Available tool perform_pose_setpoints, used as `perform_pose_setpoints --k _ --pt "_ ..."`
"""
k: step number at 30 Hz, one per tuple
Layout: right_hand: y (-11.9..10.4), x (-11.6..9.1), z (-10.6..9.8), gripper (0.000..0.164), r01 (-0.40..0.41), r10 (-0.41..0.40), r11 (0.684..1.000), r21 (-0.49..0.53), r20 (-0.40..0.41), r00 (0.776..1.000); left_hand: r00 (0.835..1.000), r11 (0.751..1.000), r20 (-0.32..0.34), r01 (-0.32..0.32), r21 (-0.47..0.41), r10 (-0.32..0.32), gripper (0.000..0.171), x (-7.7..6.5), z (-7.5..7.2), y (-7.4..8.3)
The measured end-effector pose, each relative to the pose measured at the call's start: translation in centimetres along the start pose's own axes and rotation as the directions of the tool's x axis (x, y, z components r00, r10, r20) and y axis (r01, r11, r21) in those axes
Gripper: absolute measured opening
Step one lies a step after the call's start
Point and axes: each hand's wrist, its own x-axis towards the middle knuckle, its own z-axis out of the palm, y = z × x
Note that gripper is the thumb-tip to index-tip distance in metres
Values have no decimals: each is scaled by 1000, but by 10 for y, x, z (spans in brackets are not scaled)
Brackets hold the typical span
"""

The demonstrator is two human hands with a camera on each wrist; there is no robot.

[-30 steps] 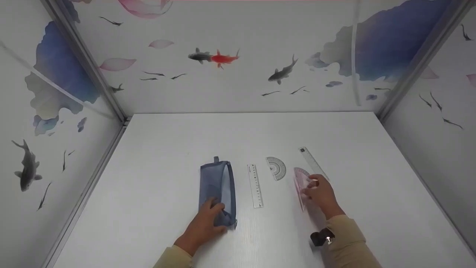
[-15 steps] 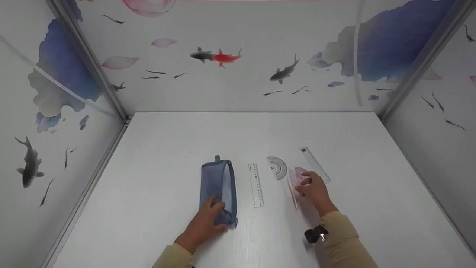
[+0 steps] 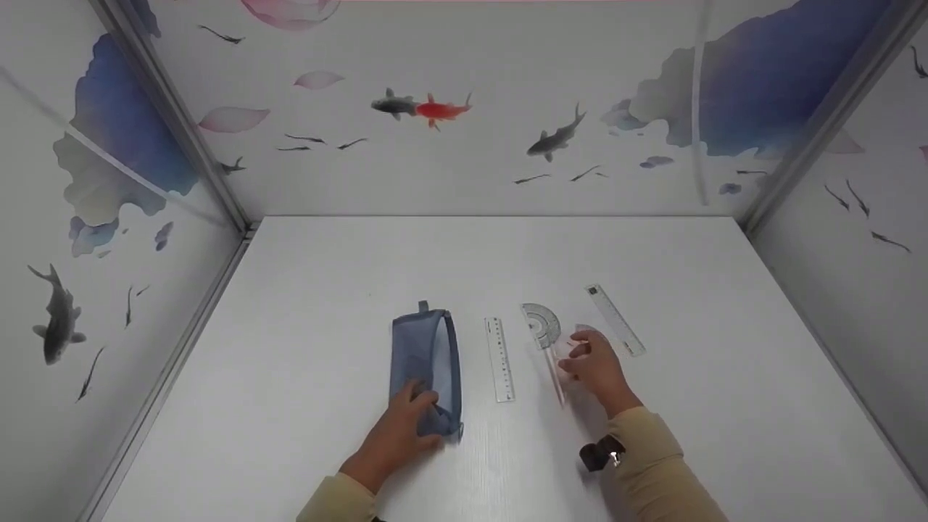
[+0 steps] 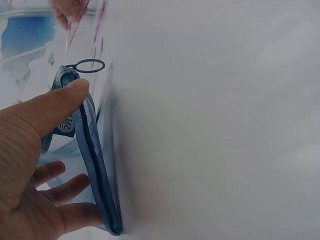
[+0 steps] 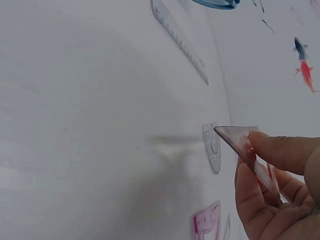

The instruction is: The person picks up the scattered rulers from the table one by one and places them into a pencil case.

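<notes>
My left hand (image 3: 395, 435) grips the near end of a blue mesh pencil case (image 3: 426, 348), which lies with its zip side gaping to the right. In the left wrist view the thumb lies over the end of the case (image 4: 90, 135), near a ring-shaped zip pull (image 4: 90, 65). My right hand (image 3: 598, 370) pinches a clear pinkish set square (image 5: 242, 142) between thumb and fingers, tilted and raised above the table. From the head it appears nearly edge-on, just below a clear protractor (image 3: 542, 324). A clear ruler (image 3: 499, 359) lies between the case and the protractor.
A second clear ruler (image 3: 615, 319) lies slanted beyond my right hand. Another pink plastic piece with cut-outs (image 5: 207, 222) rests on the table, mostly hidden by the hand in the head view. Printed walls (image 3: 478, 188) enclose the white table (image 3: 326, 268) at the back and sides.
My right hand has moved left with the pink set square, from beside the slanted ruler to below the protractor. The left hand and the pencil case have stayed in place.
</notes>
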Motion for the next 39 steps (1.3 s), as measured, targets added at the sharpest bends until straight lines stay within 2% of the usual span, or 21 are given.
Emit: perform_pose_setpoints --k 7,13,31,39 --pt "-3 3 10 50 8 -8 1000 -18 10 1000 999 1000 -19 -27 3 27 59 1 2 -1" --pt "-8 4 19 51 9 -8 999 -42 22 1000 999 999 -30 -23 -27 22 61 1 1 -1" --pt "-25 0 47 50 -2 5 996 -92 37 999 999 1000 -36 -19 4 19 58 1 1 1" --pt "-30 -1 57 49 57 -53 997 -42 81 995 999 999 -44 -27 22 28 55 2 3 -4"
